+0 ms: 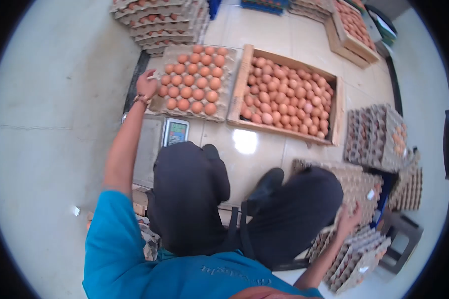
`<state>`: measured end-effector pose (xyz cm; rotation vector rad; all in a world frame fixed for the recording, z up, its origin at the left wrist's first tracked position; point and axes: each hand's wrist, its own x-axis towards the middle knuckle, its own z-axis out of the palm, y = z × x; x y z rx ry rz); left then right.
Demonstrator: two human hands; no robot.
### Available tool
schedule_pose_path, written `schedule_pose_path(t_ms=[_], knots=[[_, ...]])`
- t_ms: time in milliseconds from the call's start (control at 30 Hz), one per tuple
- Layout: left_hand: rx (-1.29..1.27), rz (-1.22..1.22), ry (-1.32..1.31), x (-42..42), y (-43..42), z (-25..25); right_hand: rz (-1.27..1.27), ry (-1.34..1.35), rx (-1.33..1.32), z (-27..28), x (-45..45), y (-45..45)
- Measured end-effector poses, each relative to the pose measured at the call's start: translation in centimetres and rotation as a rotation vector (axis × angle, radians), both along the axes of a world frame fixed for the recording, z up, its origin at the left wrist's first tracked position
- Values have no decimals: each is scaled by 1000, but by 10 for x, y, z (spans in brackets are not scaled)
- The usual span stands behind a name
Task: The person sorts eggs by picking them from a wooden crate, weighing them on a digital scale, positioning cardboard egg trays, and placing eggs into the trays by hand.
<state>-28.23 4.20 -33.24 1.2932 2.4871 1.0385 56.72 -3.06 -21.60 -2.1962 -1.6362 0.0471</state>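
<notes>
A pale tiled floor (50, 124) spreads under everything. At far centre stands a wooden crate (240, 84) heaped with brown eggs (287, 99), while a second wooden crate (338, 42) of eggs sits at the far right. A tall stack of pulp trays (164, 25), eggs showing between its layers, rises at the far left. On the right are a stack of grey pulp trays (371, 134) and, nearer, a beige pulp tray (354, 182) beside the person's right knee (304, 214). The pulp egg tray (226, 89), holding brown eggs in rows, lies left of the nearer crate, just beyond a digital scale (147, 149) with a lit display (175, 132). The hands are well apart. The left hand (145, 83) is at the left edge of the egg tray (whether the fingers grip it, I cannot tell). The right hand (350, 219) is by the beige tray, fingers loosely spread; contact there is unclear. Smallest of all, a bracelet (141, 99) circles the left wrist.
</notes>
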Motion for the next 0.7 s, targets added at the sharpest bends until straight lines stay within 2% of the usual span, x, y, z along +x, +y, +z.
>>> schedule_pose_path(t_ms=[33,67,133,167,200,233,300,400,533,633,700], knots=[[14,-92,-83,4,-15,4,-3,-114,-43,-20,2,-17],[26,-200,-172,15,-29,18,-160,-60,-262,-26,-10,-23],[-37,-271,-318,62,-56,68,-92,233,-361,-55,-7,-38],[-53,-323,-378,69,-70,75,-114,131,-474,-59,-16,-43],[-47,-364,-449,68,-81,75,-104,42,-399,-74,-18,-53],[-30,-318,-591,89,-93,96,-129,33,-315,-78,-24,-56],[-60,-342,-593,102,-110,114,-202,84,-266,-72,-32,-55],[-32,-336,-599,151,-127,172,-364,138,-365,-57,-50,-48],[58,-384,-573,218,-138,219,-388,192,-364,-55,-50,-50],[-57,-515,-185,260,-143,230,-386,202,-365,-53,-50,-50],[-28,-483,-209,264,-142,230,-381,202,-358,-55,-51,-50]])
